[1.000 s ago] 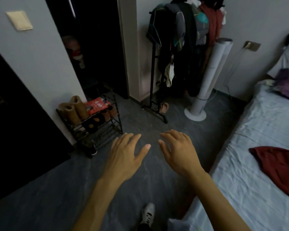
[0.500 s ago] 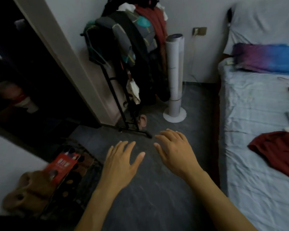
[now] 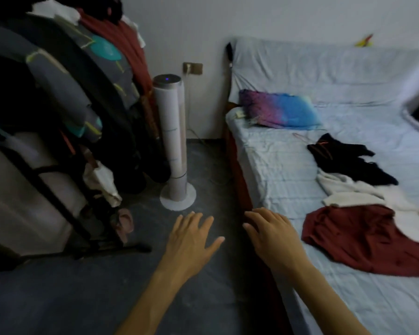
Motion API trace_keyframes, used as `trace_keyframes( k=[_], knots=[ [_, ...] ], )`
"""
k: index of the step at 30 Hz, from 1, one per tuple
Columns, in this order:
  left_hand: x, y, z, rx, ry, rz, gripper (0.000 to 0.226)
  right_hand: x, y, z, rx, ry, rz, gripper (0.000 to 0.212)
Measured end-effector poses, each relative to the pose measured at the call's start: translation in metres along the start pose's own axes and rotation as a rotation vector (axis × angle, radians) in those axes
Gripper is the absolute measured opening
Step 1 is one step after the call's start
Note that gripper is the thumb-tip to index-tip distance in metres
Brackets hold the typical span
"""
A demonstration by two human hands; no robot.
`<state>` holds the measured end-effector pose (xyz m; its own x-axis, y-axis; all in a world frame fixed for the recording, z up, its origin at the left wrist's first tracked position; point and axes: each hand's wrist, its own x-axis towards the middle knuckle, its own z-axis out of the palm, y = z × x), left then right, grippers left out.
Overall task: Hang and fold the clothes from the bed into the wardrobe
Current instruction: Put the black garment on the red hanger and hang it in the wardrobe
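Our hands are empty, fingers apart and relaxed: left hand (image 3: 191, 240) over the floor, right hand (image 3: 273, 235) over the bed (image 3: 276, 165) side edge. Red garment (image 3: 358, 240) lies nearest that edge. White garment (image 3: 348, 192) and black garment (image 3: 344, 158) sit behind it, toward the pillow end. We judge a pickup comes next: take red first, pinching both shoulders so it hangs flat. Wardrobe not in view. No writing readable.

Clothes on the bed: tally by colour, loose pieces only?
dark red garment: 1
white garment: 1 (crumpled, could be more than one piece)
black garment: 1
Total: 3
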<state>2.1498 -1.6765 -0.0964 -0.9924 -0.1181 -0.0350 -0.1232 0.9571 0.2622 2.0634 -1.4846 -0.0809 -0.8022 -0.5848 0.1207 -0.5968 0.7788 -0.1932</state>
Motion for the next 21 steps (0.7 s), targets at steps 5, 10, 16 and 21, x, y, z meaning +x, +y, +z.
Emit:
trace_keyframes(
  k=[5, 10, 16, 21],
  knots=[
    [0.087, -0.015, -0.022, -0.013, -0.029, 0.200, 0.066, 0.046, 0.010, -0.001, -0.050, 0.059, 0.156, 0.049],
    [0.162, -0.021, -0.012, -0.021, -0.048, 0.301, 0.081, 0.085, 0.028, 0.010, -0.066, 0.152, 0.319, 0.043],
    [0.262, -0.007, 0.004, -0.069, -0.140, 0.403, 0.098, 0.142, 0.085, 0.027, -0.017, 0.158, 0.462, 0.047],
    [0.362, 0.008, 0.001, -0.063, -0.197, 0.391, 0.088, 0.212, 0.150, 0.030, 0.080, 0.242, 0.513, 0.045]
  ],
)
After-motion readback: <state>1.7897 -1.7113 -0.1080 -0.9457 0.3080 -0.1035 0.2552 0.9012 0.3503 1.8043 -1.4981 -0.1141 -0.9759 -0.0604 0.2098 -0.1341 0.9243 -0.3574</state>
